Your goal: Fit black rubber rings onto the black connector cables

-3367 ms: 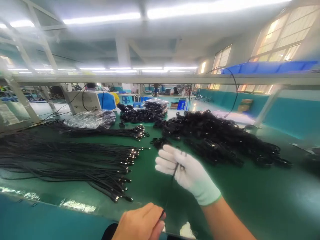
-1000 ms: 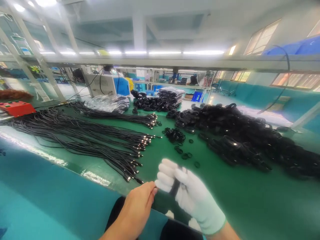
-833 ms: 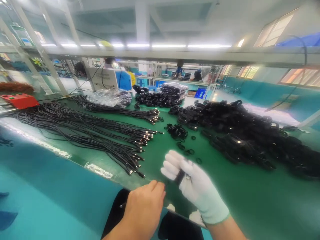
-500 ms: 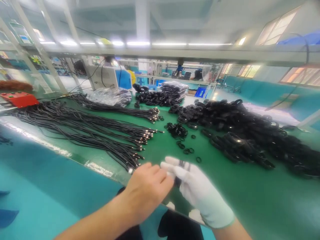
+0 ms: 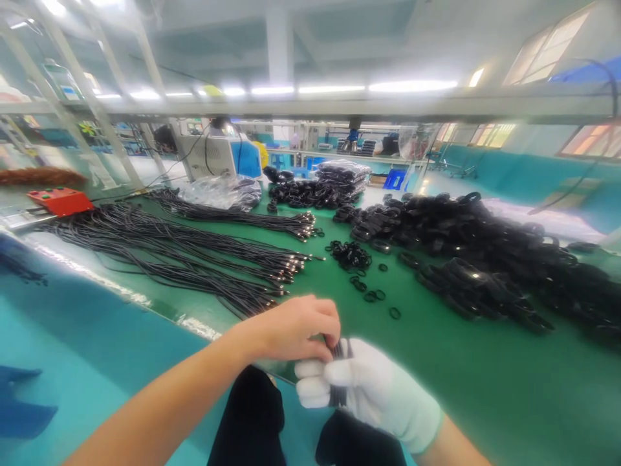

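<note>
In front of me, above the bench's near edge, my two hands meet. My left hand [image 5: 305, 327] is bare, its thumb and fingers pinched at small black rings [image 5: 342, 349] that sit at the fingers of the other hand. A white glove covers my right hand [image 5: 373, 382], whose fingers are curled with dark bands of these rings showing around or between them. Exactly how the rings sit is hidden. Loose black rings [image 5: 372, 296] and a small heap of rings [image 5: 350, 255] lie beyond the hands. Bundles of black cables [image 5: 233, 255] with metal-tipped ends stretch across the left side.
A large pile of black coiled pieces [image 5: 466, 239] covers the bench's right side. Further back are a clear plastic bag [image 5: 220, 192] and a stack of bagged black items [image 5: 342, 175]. A red control box [image 5: 62, 202] stands left. A shelf beam [image 5: 310, 110] crosses overhead.
My left hand has shifted slightly up and right, onto the rings at the gloved fingers. The right hand has moved lower and its fingers have curled in. The view has shifted a little.
</note>
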Tool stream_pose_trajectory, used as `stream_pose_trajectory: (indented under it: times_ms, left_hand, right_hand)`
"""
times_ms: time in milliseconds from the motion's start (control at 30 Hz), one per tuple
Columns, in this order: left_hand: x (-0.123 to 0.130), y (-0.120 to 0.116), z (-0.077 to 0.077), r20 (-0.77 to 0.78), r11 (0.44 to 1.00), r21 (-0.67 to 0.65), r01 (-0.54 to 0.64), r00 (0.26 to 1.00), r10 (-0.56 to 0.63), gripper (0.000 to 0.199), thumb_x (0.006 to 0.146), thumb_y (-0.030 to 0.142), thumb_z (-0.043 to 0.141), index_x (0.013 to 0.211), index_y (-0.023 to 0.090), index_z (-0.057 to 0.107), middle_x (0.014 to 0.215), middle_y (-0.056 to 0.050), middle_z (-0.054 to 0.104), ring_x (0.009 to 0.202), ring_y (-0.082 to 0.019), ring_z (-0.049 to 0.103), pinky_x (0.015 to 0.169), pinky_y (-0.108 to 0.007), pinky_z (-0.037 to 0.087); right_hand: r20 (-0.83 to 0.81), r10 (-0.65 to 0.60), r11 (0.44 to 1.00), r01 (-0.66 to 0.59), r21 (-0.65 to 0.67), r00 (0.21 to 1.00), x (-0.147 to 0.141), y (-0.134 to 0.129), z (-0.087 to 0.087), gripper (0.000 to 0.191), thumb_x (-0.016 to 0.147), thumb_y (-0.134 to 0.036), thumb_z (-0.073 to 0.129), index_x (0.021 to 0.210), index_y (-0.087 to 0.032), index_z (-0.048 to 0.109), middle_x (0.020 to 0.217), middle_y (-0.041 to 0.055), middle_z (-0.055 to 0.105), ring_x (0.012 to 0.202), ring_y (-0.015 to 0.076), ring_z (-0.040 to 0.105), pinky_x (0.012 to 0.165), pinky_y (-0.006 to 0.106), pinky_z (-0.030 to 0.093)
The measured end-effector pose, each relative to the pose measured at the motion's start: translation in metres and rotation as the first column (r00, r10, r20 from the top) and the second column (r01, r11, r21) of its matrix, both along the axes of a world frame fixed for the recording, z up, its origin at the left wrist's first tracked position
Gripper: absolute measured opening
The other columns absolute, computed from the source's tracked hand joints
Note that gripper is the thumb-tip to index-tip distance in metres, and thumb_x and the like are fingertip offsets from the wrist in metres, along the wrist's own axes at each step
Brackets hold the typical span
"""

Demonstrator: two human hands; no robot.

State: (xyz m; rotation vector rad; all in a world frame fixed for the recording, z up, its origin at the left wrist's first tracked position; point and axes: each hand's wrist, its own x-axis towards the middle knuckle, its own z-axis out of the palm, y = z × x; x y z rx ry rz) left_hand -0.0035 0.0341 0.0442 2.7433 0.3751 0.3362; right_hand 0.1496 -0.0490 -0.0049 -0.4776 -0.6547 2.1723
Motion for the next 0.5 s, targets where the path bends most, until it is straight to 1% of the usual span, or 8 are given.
stream_pose_trajectory:
  times_ms: [100,167,200,233,300,367,433,500]
  left_hand:
    - [0.001,-0.001,-0.001,0.038,0.986,0.168,-0.001,0.999,-0.006,0.008,0.081,0.017,0.063,0.073,0.019,0.064,0.091,-0.001,0.062,0.092,-0.017,0.052,0.082,-0.028,0.036]
    - [0.004,-0.003,0.002,0.017,0.965,0.262,0.004,1.0,-0.009,0.013,0.082,0.017,0.06,0.069,0.019,0.063,0.087,-0.002,0.062,0.088,-0.017,0.051,0.075,-0.028,0.037]
    - [0.005,-0.003,0.005,-0.015,0.965,0.262,0.014,1.0,-0.01,0.015,0.081,0.017,0.06,0.067,0.019,0.062,0.082,-0.002,0.062,0.082,-0.016,0.052,0.069,-0.027,0.037]
    - [0.007,-0.002,0.009,-0.057,0.974,0.226,0.028,0.998,-0.016,0.016,0.08,0.016,0.061,0.065,0.019,0.062,0.076,0.0,0.06,0.075,-0.015,0.052,0.063,-0.025,0.036]
    - [0.009,0.002,0.015,-0.128,0.996,0.074,0.048,0.991,-0.039,0.015,0.078,0.015,0.064,0.064,0.019,0.062,0.068,0.002,0.057,0.065,-0.011,0.052,0.054,-0.022,0.035]
    - [0.01,0.009,0.016,-0.145,0.989,-0.139,0.046,0.987,-0.066,0.011,0.076,0.016,0.067,0.066,0.02,0.063,0.067,0.004,0.058,0.063,-0.01,0.053,0.053,-0.02,0.036]
    - [0.008,0.014,0.01,-0.124,0.928,-0.371,0.016,0.99,-0.066,0.007,0.076,0.019,0.067,0.07,0.02,0.064,0.068,0.005,0.06,0.063,-0.01,0.055,0.053,-0.018,0.038]
    - [0.004,0.015,-0.002,-0.089,0.823,-0.566,-0.044,0.996,-0.009,0.006,0.077,0.023,0.066,0.074,0.019,0.064,0.066,0.004,0.06,0.061,-0.01,0.055,0.052,-0.018,0.039]
  right_hand:
    - [0.025,0.002,1.0,-0.001,-0.03,1.0,0.0,0.003,-0.01,0.026,0.073,-0.021,0.07,0.093,-0.007,0.061,0.076,0.0044,0.058,0.067,0.0143,0.058,0.077,0.038,0.045]
    - [0.005,0.022,0.999,-0.022,-0.044,1.0,0.002,0.004,-0.019,0.024,0.075,-0.023,0.068,0.09,-0.008,0.06,0.072,0.0038,0.058,0.066,0.0147,0.058,0.075,0.039,0.045]
    - [-0.008,0.039,0.998,-0.039,-0.051,0.999,0.003,0.004,-0.024,0.024,0.075,-0.025,0.067,0.09,-0.008,0.06,0.072,0.0037,0.058,0.065,0.0147,0.058,0.075,0.039,0.045]
    - [-0.019,0.054,0.997,-0.055,-0.059,0.998,0.003,0.003,-0.028,0.024,0.076,-0.026,0.067,0.09,-0.008,0.059,0.071,0.0037,0.059,0.064,0.0145,0.058,0.074,0.039,0.046]
    - [-0.045,0.079,0.994,-0.083,-0.077,0.996,0.004,0.0,-0.036,0.027,0.076,-0.03,0.067,0.09,-0.009,0.058,0.071,0.0033,0.059,0.063,0.0141,0.058,0.073,0.039,0.046]
    - [-0.074,0.095,0.991,-0.101,-0.091,0.993,0.004,-0.002,-0.042,0.031,0.074,-0.034,0.068,0.09,-0.011,0.056,0.071,0.0023,0.059,0.062,0.0138,0.058,0.071,0.038,0.046]
    - [-0.097,0.086,0.99,-0.096,-0.102,0.991,0.003,-0.005,-0.045,0.035,0.07,-0.036,0.072,0.089,-0.013,0.053,0.071,0.001,0.059,0.062,0.0136,0.057,0.07,0.038,0.047]
    - [-0.108,0.072,0.99,-0.084,-0.109,0.992,0.002,-0.008,-0.047,0.04,0.066,-0.036,0.076,0.089,-0.015,0.051,0.07,-0.0001,0.058,0.062,0.0142,0.057,0.069,0.038,0.047]
